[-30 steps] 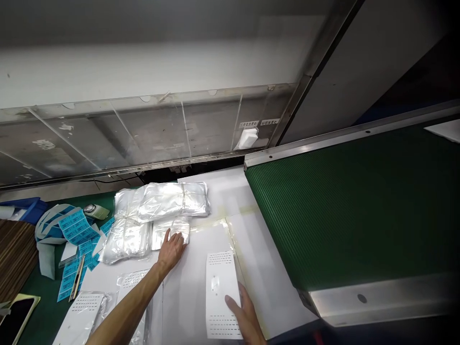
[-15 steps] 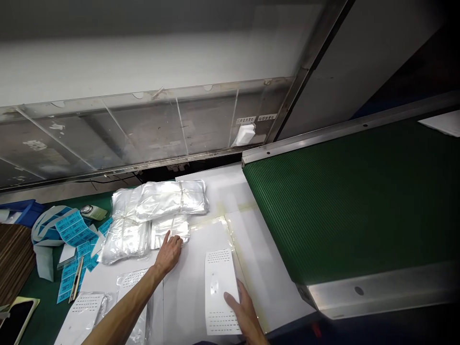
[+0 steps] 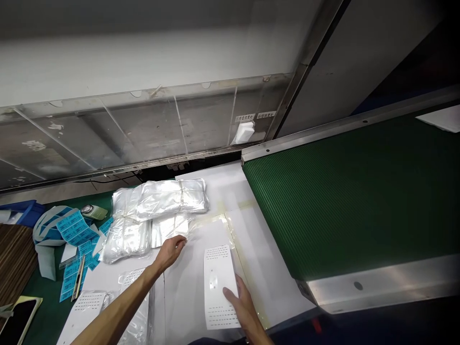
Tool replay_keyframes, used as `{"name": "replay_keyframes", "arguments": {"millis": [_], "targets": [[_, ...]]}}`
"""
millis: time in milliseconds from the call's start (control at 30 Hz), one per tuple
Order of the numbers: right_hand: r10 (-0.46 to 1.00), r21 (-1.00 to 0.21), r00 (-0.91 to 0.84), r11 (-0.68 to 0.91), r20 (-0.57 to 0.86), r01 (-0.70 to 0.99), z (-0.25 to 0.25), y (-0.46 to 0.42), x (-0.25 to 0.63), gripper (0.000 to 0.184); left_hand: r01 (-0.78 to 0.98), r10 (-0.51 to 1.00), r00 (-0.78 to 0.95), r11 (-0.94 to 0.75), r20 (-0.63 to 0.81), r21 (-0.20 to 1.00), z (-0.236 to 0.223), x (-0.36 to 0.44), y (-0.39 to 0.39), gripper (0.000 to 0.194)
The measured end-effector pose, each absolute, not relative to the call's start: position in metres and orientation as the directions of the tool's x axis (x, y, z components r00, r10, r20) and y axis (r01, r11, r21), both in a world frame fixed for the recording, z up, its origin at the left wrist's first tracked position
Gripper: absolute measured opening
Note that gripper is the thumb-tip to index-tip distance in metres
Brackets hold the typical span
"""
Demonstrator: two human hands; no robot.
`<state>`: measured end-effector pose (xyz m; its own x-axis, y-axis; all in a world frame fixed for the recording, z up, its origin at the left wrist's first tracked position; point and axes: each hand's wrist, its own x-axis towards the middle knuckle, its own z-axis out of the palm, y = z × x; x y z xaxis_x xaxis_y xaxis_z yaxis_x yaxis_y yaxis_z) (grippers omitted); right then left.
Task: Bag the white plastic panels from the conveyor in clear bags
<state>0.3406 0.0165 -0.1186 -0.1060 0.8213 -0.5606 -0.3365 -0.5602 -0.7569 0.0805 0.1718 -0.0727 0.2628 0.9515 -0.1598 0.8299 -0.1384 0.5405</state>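
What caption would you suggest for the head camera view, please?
Left hand at a plastic bag; right hand on a white perforated panel, beside a green conveyor.

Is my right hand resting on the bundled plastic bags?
No, the right hand lies against the edge of a white perforated panel, apart from the bundled plastic bags.

The bare left forearm [image 3: 115, 311] stretches from the near left toward the middle, ending in the left hand [image 3: 170, 254], palm down with fingers loosely curled. The right hand [image 3: 242, 304] lies flat further right, near the bottom, fingers and thumb spread.
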Motion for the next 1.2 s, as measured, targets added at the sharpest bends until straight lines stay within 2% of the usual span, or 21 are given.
{"name": "replay_keyframes", "arguments": {"millis": [200,433,567,733,867,1067,1200], "targets": [[0.83,-0.767,-0.059,-0.537,-0.554,-0.352,-0.117,0.018,0.349,0.066,0.772,0.933,0.253,-0.036,-0.255,0.634,-0.071,0.101,0.175,0.02],[0.822,-0.757,0.019,-0.514,-0.569,-0.404,-0.108,0.03,0.37,0.067,0.769,0.919,0.305,-0.083,-0.25,0.634,-0.081,0.14,0.171,0.029],[0.828,-0.759,0.036,-0.494,-0.559,-0.426,-0.107,0.03,0.378,0.065,0.821,0.932,0.305,-0.153,-0.195,0.55,-0.099,0.148,0.161,0.033],[0.804,-0.731,0.011,-0.534,-0.594,-0.425,-0.108,0.027,0.38,0.071,0.903,0.943,0.278,-0.19,-0.185,0.385,-0.127,0.146,0.137,0.023],[0.802,-0.728,0.006,-0.539,-0.597,-0.422,-0.107,0.027,0.378,0.071,0.919,0.946,0.263,-0.187,-0.187,0.347,-0.139,0.15,0.127,0.014],[0.815,-0.756,0.051,-0.51,-0.577,-0.409,-0.117,0.025,0.38,0.069,0.89,0.959,0.213,-0.112,-0.188,0.441,-0.13,0.158,0.125,0.026],[0.816,-0.752,0.044,-0.507,-0.576,-0.421,-0.121,0.022,0.382,0.068,0.826,0.971,0.101,0.039,-0.217,0.563,-0.12,0.158,0.122,0.026]]}}
